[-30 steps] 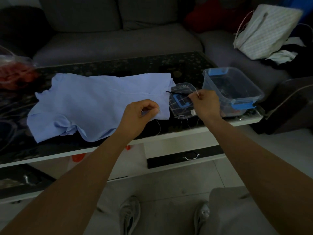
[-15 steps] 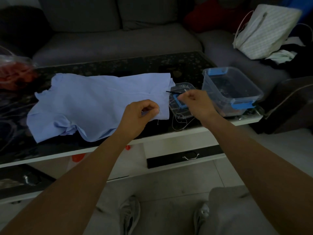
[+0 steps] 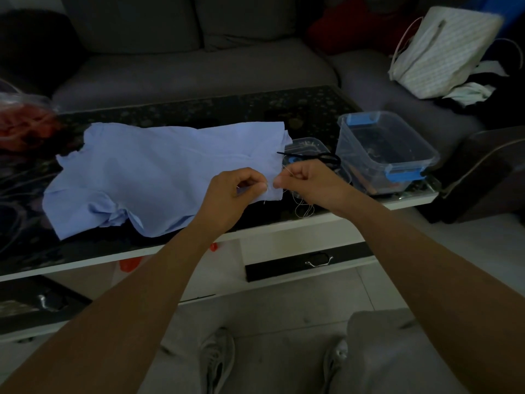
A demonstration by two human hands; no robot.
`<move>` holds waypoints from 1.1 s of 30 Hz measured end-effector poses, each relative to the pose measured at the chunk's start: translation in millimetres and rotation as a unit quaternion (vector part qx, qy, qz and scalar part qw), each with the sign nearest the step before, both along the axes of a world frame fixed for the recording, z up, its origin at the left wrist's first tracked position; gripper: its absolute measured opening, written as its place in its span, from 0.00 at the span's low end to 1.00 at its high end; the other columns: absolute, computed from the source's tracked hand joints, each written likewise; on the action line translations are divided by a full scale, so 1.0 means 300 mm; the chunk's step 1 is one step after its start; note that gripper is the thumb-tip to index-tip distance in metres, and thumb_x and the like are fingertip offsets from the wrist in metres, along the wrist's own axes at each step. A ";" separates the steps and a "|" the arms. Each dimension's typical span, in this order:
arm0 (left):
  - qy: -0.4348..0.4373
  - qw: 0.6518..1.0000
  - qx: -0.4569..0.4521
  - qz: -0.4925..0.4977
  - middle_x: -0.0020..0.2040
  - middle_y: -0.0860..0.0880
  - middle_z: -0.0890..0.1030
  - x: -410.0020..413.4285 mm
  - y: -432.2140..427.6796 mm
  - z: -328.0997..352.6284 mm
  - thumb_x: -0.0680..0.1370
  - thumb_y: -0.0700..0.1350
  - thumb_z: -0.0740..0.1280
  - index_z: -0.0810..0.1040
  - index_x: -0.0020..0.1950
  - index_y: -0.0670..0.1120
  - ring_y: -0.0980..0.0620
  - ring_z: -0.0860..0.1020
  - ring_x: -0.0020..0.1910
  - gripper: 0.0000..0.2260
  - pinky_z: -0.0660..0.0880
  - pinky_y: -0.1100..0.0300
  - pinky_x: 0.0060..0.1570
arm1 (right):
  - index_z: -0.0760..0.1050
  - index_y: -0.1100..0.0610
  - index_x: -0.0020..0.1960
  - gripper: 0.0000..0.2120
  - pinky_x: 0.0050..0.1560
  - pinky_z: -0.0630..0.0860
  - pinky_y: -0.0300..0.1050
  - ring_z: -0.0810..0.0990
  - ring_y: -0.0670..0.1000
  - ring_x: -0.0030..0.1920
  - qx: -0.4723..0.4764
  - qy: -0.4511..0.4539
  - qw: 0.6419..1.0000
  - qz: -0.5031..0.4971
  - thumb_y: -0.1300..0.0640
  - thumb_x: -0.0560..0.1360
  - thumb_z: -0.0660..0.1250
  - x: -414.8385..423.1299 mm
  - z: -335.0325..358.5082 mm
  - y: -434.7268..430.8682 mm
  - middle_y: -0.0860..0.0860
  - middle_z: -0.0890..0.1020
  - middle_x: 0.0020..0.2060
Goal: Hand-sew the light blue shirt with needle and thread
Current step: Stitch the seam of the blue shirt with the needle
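Note:
A light blue shirt (image 3: 159,169) lies spread on the dark glass coffee table (image 3: 199,109). My left hand (image 3: 235,191) pinches the shirt's near right corner with curled fingers. My right hand (image 3: 309,183) is right beside it at the same corner, its fingers curled and pinching what looks like the needle, which is too small to see clearly. Pale thread (image 3: 302,207) hangs in loose loops below my right hand onto the table's front edge.
Black scissors (image 3: 312,157) lie on a small clear lidded box (image 3: 306,146) behind my right hand. A clear plastic tub with blue clips (image 3: 389,149) stands at the table's right end. A grey sofa (image 3: 199,66) with bags lies beyond; a red bag (image 3: 20,123) sits far left.
My right hand has moved left and down from the small box to the shirt's corner, beside my left hand. The thread went slack into loops. The left hand stayed put.

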State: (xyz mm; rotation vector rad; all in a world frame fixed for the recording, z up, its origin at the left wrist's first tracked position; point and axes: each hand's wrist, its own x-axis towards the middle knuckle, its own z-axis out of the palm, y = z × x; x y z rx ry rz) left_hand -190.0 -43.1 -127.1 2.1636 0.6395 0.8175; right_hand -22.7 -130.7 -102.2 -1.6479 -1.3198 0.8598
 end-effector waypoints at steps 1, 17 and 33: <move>0.000 1.000 -0.001 0.001 0.40 0.58 0.80 -0.002 0.000 0.001 0.77 0.39 0.67 0.80 0.45 0.47 0.66 0.77 0.40 0.04 0.70 0.75 0.45 | 0.78 0.70 0.48 0.11 0.26 0.65 0.27 0.68 0.38 0.22 0.001 0.000 1.000 -0.016 0.60 0.78 0.66 0.008 -0.007 0.007 0.41 0.70 0.20; -0.001 1.000 -0.007 0.006 0.41 0.58 0.81 -0.001 0.004 -0.002 0.77 0.40 0.67 0.81 0.46 0.46 0.65 0.77 0.42 0.04 0.70 0.75 0.45 | 0.79 0.58 0.53 0.08 0.40 0.71 0.40 0.71 0.48 0.32 0.050 -0.048 0.996 -0.056 0.55 0.77 0.68 0.031 -0.042 0.024 0.51 0.72 0.29; -0.008 0.999 -0.037 0.022 0.40 0.54 0.82 0.007 0.002 -0.007 0.75 0.44 0.70 0.82 0.46 0.47 0.63 0.77 0.38 0.02 0.71 0.73 0.40 | 0.79 0.62 0.45 0.06 0.30 0.61 0.39 0.62 0.45 0.25 0.083 -0.063 0.994 0.021 0.58 0.75 0.71 0.020 -0.072 0.034 0.47 0.66 0.23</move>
